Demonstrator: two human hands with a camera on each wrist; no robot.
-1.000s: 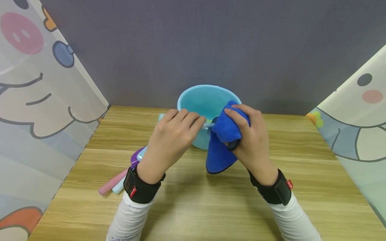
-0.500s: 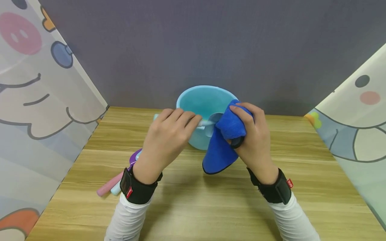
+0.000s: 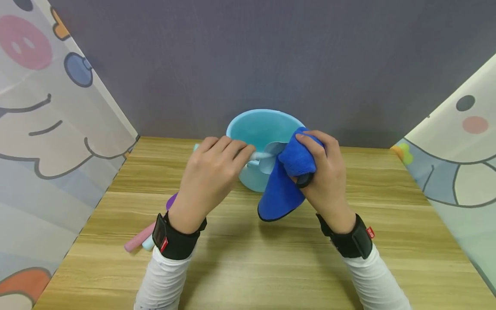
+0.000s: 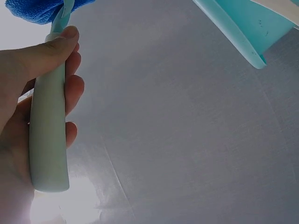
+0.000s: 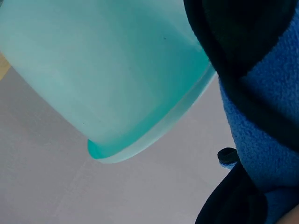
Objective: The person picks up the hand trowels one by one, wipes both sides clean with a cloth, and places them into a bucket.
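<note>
My left hand [image 3: 217, 172] grips the handle [image 4: 49, 130] of a small light blue shovel [image 3: 273, 149], its thumb lying along the handle top. The shovel points right, and the far part of its blade is hidden by a blue cloth [image 3: 280, 191]. My right hand [image 3: 324, 172] holds that cloth bunched up against the blade, with one dark-edged corner hanging down. Behind the hands stands a light blue bucket [image 3: 257, 127], and the blade is in front of its near rim. In the right wrist view the cloth [image 5: 275, 88] covers the fingers.
Partly under my left forearm, a pink handle [image 3: 138, 238], a pale blue handle [image 3: 149, 243] and a purple piece [image 3: 171, 201] lie on the wooden table [image 3: 271, 267]. A grey panel [image 3: 248, 64] rises behind the bucket, with cartoon-printed panels at both sides.
My left hand has drawn the shovel a little left and upward, so more of the blade shows outside the cloth. The right hand has shifted slightly right and keeps its hold on the cloth.
</note>
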